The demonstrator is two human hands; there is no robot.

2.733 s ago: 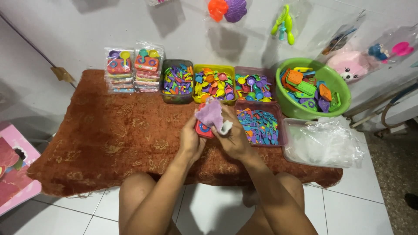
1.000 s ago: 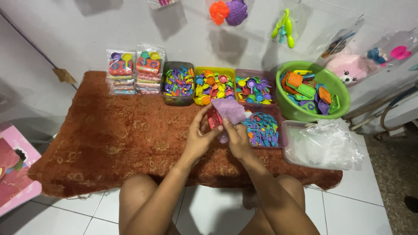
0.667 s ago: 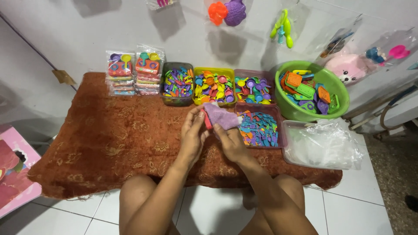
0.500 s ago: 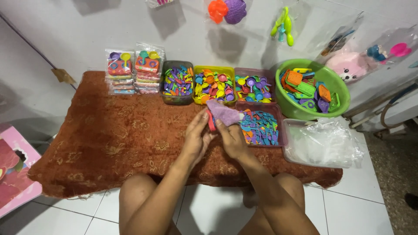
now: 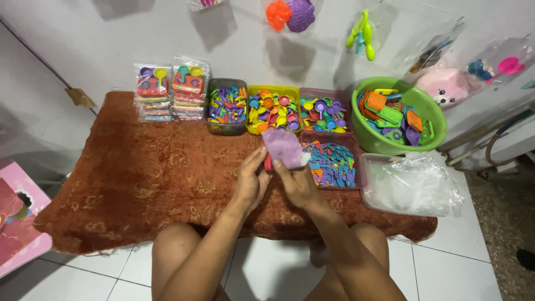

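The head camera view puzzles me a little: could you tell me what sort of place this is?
Probably a home workspace for packing small toys. A low table under a brown patterned cloth stands on white floor tiles, with trays of sorted plastic pieces, a green basin of toy parts, and sealed packets stacked at the back.

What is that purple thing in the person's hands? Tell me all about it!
The purple piece is a flat, pale purple slab with a slightly speckled, matte face and rounded corners; what it is made of is hard to tell. It is tilted up toward the camera, above the brown rug, near the tray of small blue and purple bits. The left hand and right hand both pinch its lower edge, where something red peeks out.
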